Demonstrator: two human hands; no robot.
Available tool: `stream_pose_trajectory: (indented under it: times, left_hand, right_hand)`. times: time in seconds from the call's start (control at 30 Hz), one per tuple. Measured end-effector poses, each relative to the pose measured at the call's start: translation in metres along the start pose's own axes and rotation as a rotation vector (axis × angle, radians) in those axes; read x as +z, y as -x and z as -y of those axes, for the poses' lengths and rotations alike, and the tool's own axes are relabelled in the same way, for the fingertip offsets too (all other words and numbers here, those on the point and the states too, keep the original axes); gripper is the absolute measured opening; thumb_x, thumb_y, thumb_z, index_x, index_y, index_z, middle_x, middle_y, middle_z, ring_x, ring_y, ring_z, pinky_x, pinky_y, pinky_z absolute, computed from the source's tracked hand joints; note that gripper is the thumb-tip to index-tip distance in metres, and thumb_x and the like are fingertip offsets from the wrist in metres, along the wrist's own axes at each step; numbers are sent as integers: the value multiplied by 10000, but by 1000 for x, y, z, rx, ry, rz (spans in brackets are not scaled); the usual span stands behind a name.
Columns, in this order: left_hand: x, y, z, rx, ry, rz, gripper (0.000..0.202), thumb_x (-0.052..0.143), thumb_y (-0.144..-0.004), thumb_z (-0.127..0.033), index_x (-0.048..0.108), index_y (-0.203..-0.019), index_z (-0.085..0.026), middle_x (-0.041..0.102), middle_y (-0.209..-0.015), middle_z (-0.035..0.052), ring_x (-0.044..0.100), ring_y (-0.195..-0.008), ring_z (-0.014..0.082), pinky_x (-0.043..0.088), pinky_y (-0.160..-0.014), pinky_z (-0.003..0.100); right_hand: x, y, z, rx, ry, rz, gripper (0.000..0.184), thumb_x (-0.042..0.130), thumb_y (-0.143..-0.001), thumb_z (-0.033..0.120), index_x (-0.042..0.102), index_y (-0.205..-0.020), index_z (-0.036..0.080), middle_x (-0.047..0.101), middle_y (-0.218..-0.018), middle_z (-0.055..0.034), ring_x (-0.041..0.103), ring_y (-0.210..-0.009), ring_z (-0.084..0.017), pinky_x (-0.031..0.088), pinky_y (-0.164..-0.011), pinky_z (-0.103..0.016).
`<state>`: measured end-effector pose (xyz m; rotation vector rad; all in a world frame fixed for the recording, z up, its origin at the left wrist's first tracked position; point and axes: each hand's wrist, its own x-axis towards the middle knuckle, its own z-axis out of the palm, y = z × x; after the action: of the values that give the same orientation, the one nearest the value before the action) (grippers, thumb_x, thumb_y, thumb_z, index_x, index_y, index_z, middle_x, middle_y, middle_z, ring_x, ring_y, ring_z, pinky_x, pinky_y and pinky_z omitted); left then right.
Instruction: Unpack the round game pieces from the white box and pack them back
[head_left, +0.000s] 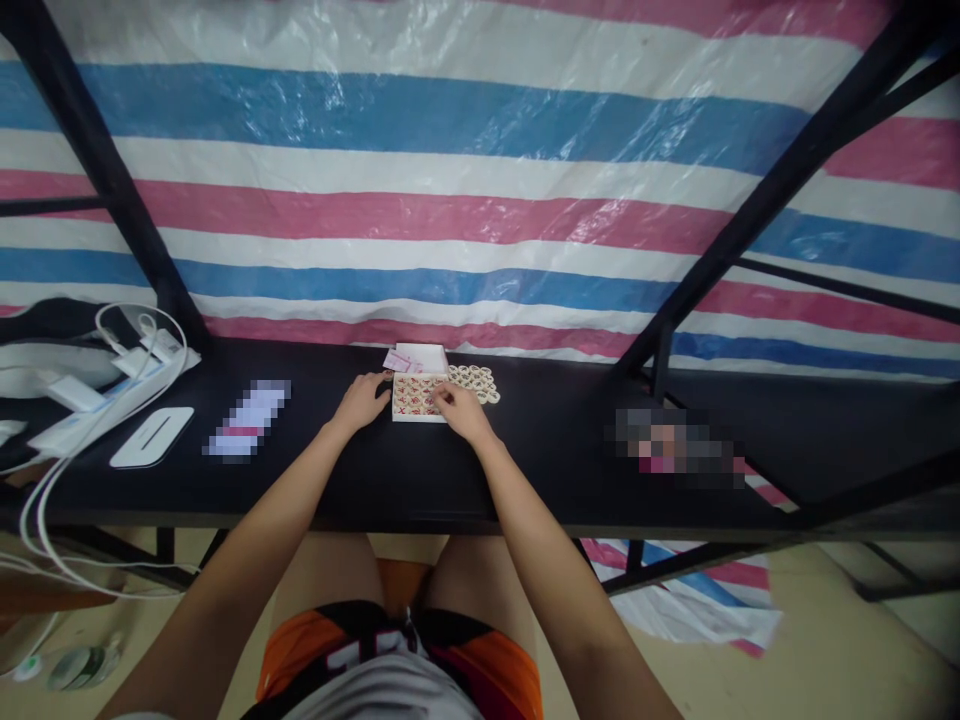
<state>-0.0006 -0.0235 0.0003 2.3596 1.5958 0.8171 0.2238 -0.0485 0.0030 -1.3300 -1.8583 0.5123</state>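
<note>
A small white box (415, 399) filled with round wooden discs marked in red sits on the black table (420, 480). My left hand (363, 399) rests against the box's left side, fingers curled at its edge. My right hand (458, 408) is pinched at the box's right edge, seemingly on a disc, though the piece is too small to make out. Several loose discs (475, 382) lie in a cluster just right of the box. The box's white lid (421, 355) lies behind it, with a pink paper (397, 362) beside it.
At the left lie white cables (112, 400), adapters and a flat white device (151, 437). Blurred items sit left of centre (247, 420) and at the right (675, 445). Black frame posts (105, 170) rise against a striped tarp wall (480, 200).
</note>
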Motion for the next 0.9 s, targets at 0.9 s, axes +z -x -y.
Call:
stream_pose_trajectory:
  times: [0.9]
  left_hand:
    - [-12,10,-32,216,-145,150,467,347,-932,-531,714,-973,-245,620,-1052,63,529,-972,235,397,-877,377]
  right_hand:
    - [1,-2,-5,-34,-36,-11,140,518,-762,147,650,-797,177,671,-764,-8,588,-687,-132,448,-717,-252]
